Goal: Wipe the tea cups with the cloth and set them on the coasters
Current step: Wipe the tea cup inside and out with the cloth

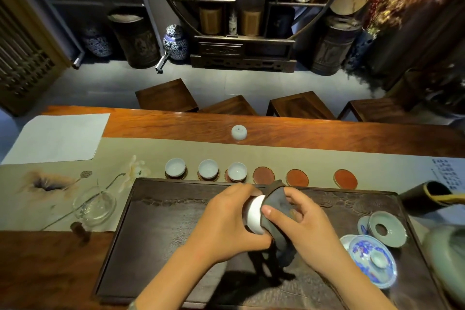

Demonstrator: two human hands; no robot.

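Plainly, the left hand (226, 221) gripped a white cup (254, 214) above the tray (151, 246) while the right hand (299, 221) pressed the dark cloth (276, 209) into it; a slick glaze might slip, dropping it short of the empty coasters (263, 175).

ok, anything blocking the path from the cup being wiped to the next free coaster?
Nothing visible. The left hand holds the cup over the tea tray, the right hand working the cloth on it. The nearest bare coaster lies just past the tray's far edge, with only open runner between.
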